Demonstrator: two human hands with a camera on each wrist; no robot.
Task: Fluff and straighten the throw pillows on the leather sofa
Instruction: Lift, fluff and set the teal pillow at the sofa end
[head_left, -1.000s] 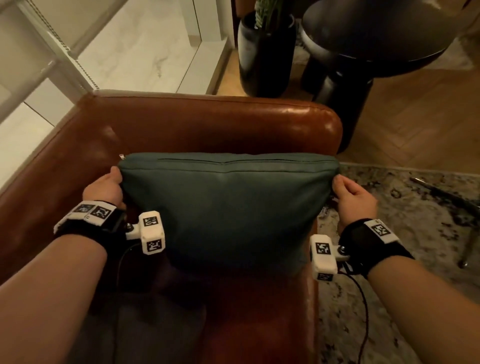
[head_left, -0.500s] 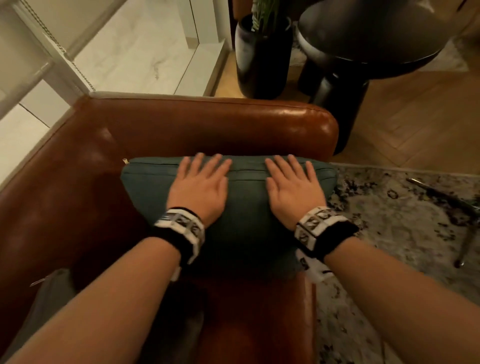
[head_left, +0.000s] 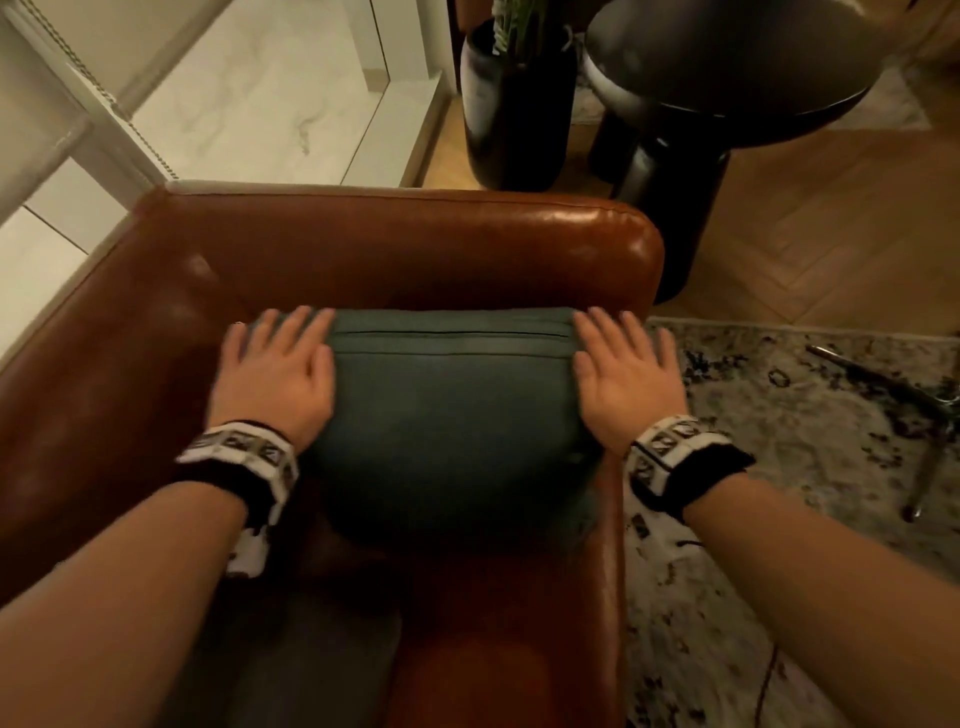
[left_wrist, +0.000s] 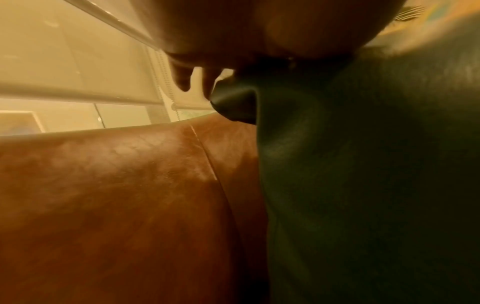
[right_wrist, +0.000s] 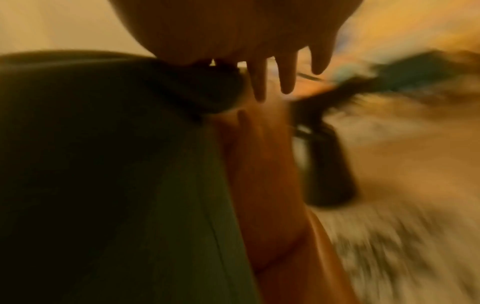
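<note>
A dark green throw pillow (head_left: 447, 415) stands against the arm of the brown leather sofa (head_left: 395, 244), zipper seam along its top. My left hand (head_left: 275, 374) lies flat with straight fingers on the pillow's upper left corner. My right hand (head_left: 623, 374) lies flat on the upper right corner. In the left wrist view the fingers (left_wrist: 184, 80) reach past the pillow corner (left_wrist: 233, 102) above the leather (left_wrist: 116, 185). The right wrist view is blurred; straight fingers (right_wrist: 285, 74) overhang the pillow (right_wrist: 116, 174).
A grey cushion (head_left: 291, 665) lies on the seat at the lower left. Behind the sofa arm stand a black planter (head_left: 514, 109) and a black round side table (head_left: 727, 73). A patterned rug (head_left: 779, 467) and wood floor lie to the right; a white window frame (head_left: 104, 104) is at the left.
A second ago both hands gripped the pillow's side edges. They then pressed flat on its top middle, and now have slid apart to the two upper corners.
</note>
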